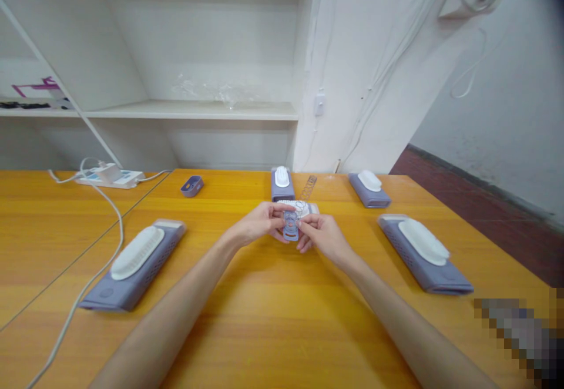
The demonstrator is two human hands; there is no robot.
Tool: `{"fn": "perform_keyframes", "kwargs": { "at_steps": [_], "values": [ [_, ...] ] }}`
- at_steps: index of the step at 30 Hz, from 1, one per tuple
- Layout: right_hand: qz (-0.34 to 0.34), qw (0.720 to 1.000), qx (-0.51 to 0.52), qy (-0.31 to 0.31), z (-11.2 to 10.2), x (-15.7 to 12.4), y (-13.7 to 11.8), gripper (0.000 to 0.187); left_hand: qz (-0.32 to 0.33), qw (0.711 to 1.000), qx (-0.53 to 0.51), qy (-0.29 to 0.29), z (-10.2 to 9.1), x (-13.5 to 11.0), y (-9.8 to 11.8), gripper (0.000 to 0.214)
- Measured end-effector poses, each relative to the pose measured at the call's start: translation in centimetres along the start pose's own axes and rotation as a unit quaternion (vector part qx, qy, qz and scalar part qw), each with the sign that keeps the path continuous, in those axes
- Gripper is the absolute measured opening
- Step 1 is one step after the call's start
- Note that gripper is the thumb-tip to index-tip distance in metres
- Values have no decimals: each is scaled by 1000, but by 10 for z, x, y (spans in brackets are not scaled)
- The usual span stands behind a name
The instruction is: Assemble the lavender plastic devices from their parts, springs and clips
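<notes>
Both of my hands meet above the middle of the table, around a small blue-purple plastic plate (291, 225) with round shapes and a slot. My left hand (264, 222) pinches its left side, while the fingers of my right hand (321, 233) grip the right edge. Behind the plate is a white ribbed part (312, 208), partly covered by my fingers; I cannot tell whether it is held. A thin coil spring (309, 186) slants up and right from the plate. Just beyond stands a purple-grey casing (282, 191) with a white oval piece on top.
More purple-grey casings with white oval tops lie at left (132, 265), right (425, 257) and back right (370, 189). A small purple frame (192, 186) sits at back left. A power strip (110, 175) trails a white cable (118, 224) along the left. Shelves (198, 110) stand behind.
</notes>
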State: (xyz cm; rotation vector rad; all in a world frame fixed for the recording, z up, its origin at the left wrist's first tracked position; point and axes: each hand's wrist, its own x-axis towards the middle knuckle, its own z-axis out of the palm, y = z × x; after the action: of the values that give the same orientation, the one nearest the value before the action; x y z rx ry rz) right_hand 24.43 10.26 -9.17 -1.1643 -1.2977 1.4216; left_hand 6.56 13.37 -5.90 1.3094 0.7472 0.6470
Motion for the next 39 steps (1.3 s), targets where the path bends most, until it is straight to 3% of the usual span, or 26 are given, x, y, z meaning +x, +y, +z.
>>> {"fn": "perform_keyframes", "kwargs": {
  "at_steps": [10, 19, 27, 33, 39],
  "values": [
    [68, 991, 44, -109, -3, -14, -20, 30, 26, 1000, -9, -9, 0, 3, -4, 54],
    [92, 990, 43, -95, 1, -12, -13, 31, 12, 999, 32, -7, -1, 1, -1, 55],
    [108, 985, 39, -129, -2, -13, -16, 30, 14, 995, 40, -92, -8, -3, -1, 48],
    [115, 987, 67, -96, -5, -13, -18, 25, -9, 998, -10, -56, -6, -3, 1, 52],
    [103, 987, 67, -101, -8, -12, -17, 22, -39, 995, -65, -62, -9, -6, 4, 51]
  ]
}}
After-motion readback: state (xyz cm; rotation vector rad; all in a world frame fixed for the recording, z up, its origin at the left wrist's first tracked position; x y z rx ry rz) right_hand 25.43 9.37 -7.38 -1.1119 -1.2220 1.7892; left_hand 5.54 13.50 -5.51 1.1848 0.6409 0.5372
